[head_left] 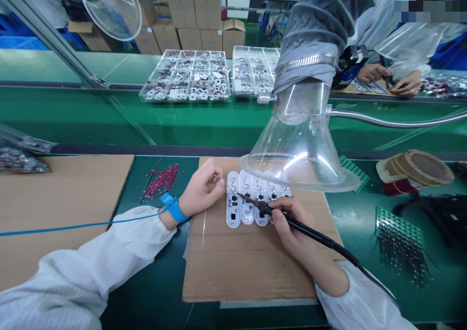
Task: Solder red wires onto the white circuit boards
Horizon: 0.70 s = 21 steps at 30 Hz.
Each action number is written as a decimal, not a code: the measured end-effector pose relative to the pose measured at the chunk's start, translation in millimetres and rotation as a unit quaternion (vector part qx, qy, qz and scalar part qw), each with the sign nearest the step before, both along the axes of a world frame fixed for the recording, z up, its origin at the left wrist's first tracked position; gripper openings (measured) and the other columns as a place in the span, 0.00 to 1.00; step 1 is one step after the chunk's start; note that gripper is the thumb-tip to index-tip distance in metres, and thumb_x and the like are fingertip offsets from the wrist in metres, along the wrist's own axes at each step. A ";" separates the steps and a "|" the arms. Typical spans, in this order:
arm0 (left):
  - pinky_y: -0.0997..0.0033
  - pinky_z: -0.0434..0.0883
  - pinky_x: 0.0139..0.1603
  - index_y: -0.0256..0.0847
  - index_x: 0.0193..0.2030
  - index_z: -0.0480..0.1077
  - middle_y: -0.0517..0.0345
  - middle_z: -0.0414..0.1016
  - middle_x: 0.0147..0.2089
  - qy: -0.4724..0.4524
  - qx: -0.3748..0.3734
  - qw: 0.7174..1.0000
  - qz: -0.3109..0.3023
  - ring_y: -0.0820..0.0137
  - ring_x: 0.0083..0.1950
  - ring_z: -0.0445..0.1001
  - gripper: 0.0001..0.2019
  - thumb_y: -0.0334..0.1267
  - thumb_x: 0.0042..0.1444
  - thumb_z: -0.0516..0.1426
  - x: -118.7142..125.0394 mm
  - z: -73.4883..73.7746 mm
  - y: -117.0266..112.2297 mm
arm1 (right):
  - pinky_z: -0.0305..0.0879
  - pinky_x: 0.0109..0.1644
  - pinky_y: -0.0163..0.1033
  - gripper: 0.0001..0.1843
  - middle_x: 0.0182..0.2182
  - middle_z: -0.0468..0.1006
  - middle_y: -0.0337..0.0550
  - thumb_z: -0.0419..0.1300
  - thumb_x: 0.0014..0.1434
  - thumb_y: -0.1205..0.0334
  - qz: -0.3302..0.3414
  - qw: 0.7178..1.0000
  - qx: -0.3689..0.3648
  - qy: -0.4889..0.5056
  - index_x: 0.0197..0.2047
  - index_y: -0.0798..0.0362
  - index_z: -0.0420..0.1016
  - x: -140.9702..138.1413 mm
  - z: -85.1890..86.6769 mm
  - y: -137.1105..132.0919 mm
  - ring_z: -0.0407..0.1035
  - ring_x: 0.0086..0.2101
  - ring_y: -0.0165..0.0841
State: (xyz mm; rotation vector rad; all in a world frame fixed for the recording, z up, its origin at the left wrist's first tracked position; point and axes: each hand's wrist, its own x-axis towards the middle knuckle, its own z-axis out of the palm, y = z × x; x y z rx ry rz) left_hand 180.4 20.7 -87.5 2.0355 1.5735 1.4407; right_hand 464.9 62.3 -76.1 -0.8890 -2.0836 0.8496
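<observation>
**Bench entry: iron tip on the leftmost board**

My right hand [294,230], just right of frame centre, is closed round the soldering iron [317,235], pen-fashion, with thumb and forefinger pressed on the black grip. The tip points up-left and meets the upper part of the leftmost piece in the row of white boards [251,201]. The row lies side by side at the top of the cardboard sheet [248,271], centre frame, partly under the rim of the clear fume funnel [299,150] that hangs above it.

My left hand [200,192], left of the boards, has its fingertips pinched together on a thin wire [217,176]. The wire's free end reaches toward the same board, close to the iron tip; whether they touch I cannot tell. A fine strand runs from under this hand down the cardboard toward the lower edge. The blue wrist strap [174,208] sits on the left wrist, and its blue cord [73,225] trails off to the left edge.

Surroundings: a bundle of red wires [162,180] lies on the green mat just up-left of the left hand. Tape rolls [416,167] are at the right, with a green pin panel [399,232] below them. Clear trays of parts [186,74] sit across the belt at upper centre. A co-worker's hands [379,72] are at the upper right, well apart from mine.
</observation>
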 end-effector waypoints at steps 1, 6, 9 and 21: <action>0.68 0.61 0.35 0.44 0.38 0.61 0.62 0.61 0.34 0.001 0.000 1.000 -0.002 0.69 0.35 0.61 0.09 0.25 0.63 0.54 0.0 0.3 0.1 | 0.70 0.28 0.36 0.06 0.30 0.82 0.36 0.60 0.75 0.55 0.002 1.000 0.008 -0.002 0.46 0.45 0.76 -0.7 0.8 0.4 0.77 0.26 0.33; 0.69 0.62 0.37 0.43 0.38 0.62 0.62 0.61 0.35 0.001 -0.015 1.000 -0.012 0.70 0.36 0.62 0.08 0.26 0.64 0.55 0.0 1.2 -0.3 | 0.69 0.29 0.35 0.04 0.29 0.81 0.35 0.61 0.74 0.58 0.016 1.000 0.018 -0.012 0.45 0.46 0.75 -4.5 3.6 1.7 0.76 0.25 0.31; 0.69 0.61 0.36 0.43 0.38 0.62 0.63 0.61 0.35 -0.001 -0.021 1.000 -0.018 0.70 0.35 0.61 0.08 0.26 0.64 0.55 0.3 0.8 -0.4 | 0.68 0.29 0.34 0.03 0.29 0.81 0.35 0.61 0.74 0.59 0.019 1.000 0.018 -0.011 0.45 0.47 0.75 -4.9 3.7 2.1 0.76 0.25 0.31; 0.68 0.60 0.36 0.43 0.37 0.61 0.62 0.60 0.34 -0.003 -0.009 1.000 -0.015 0.70 0.35 0.61 0.09 0.25 0.63 0.54 -0.1 2.0 -1.1 | 0.72 0.31 0.34 0.04 0.31 0.82 0.35 0.61 0.75 0.57 0.018 1.000 -0.002 0.001 0.47 0.45 0.76 1.3 -1.0 1.0 0.79 0.28 0.31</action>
